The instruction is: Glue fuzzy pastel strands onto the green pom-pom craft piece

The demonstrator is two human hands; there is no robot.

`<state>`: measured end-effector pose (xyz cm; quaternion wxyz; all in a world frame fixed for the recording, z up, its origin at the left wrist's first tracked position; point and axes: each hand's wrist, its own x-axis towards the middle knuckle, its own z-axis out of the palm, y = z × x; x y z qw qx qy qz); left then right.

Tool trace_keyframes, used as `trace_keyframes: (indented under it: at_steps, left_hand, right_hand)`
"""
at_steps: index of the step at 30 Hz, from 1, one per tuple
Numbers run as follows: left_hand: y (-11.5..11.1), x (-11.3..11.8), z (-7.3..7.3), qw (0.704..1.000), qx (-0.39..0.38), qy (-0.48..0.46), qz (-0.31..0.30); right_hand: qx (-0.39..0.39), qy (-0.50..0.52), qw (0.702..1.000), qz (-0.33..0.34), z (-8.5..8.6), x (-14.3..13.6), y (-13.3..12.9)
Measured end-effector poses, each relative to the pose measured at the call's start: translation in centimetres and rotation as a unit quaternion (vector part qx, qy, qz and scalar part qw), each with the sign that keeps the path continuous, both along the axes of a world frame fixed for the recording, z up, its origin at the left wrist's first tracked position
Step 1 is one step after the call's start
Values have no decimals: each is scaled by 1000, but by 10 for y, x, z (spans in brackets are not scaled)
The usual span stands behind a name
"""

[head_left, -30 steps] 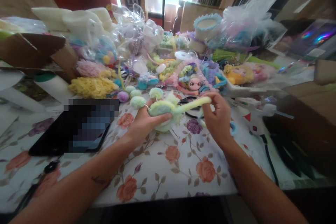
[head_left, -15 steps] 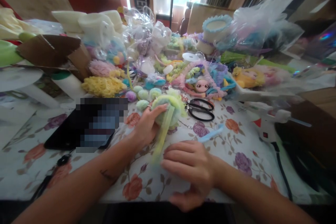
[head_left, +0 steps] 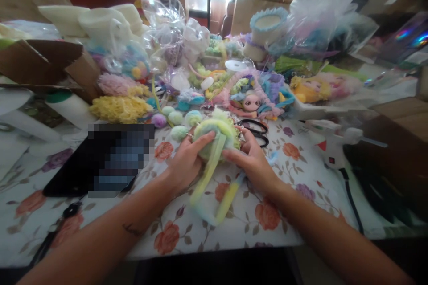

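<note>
Between my two hands is a round, fluffy pale green and yellow piece (head_left: 216, 127), held just above the flowered tablecloth. My left hand (head_left: 189, 160) grips its left side, the thumb pressing the end of a ribbon on its face. That ribbon (head_left: 210, 171), yellow-green fading to pale blue, hangs down in a loop and rises again toward my right hand (head_left: 252, 158). My right hand is closed on the piece's right side, thumb in front, fingers partly hidden behind. Black-handled scissors (head_left: 259, 127) lie just beyond the right hand.
A tablet-like black device (head_left: 67, 169) lies at left. A white glue gun (head_left: 334, 142) with a black cord stands at right. Behind are pompoms (head_left: 175, 118), yellow yarn (head_left: 120, 107), a doll head (head_left: 251, 102), a cardboard box (head_left: 80, 69) and plastic bags (head_left: 321, 22).
My right hand has moved up from near the table's front edge to the right side of the fluffy piece. The ribbon now hangs in a loop. The view has shifted slightly.
</note>
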<state>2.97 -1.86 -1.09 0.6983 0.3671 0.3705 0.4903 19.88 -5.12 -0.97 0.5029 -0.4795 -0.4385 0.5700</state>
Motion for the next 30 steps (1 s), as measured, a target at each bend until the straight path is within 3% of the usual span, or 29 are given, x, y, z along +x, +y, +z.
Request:
trace_keyframes:
  at_steps: [4,9,12,14,16,18,20,22,25,28,30]
  left_hand:
    - [-2,0,-1,999,14,25,-17]
    - [-8,0,7,997,-35,42,-45]
    - [-5,0,8,996,-45,34,-67]
    - [2,-1,6,997,-44,31,-50]
    - [11,-5,3,999,-34,33,8]
    - [19,-9,1,991,-6,55,123]
    - [22,-13,2,957,82,111,255]
    - [15,-14,6,913,198,184,305]
    - [-5,-8,13,916,246,263,176]
    - [-24,0,16,950,185,250,26]
    - [-29,3,16,971,121,202,-32]
  right_hand:
    - [6,29,999,-38,0,-2,-2]
    - [21,72,997,-29,0,-3,1]
    - [-3,52,998,-39,3,-2,2]
    - [-25,30,998,-54,3,2,5]
    - [-31,16,997,-75,1,8,8]
    - [-11,-1,995,-102,-3,13,12]
    - [16,-32,991,-129,-8,17,14]
    - [37,-63,988,-139,-12,17,14]
    - [79,-86,985,-129,-15,11,11]
    - [128,-116,977,-124,-15,6,6]
    - [151,-141,971,-123,-14,5,4]
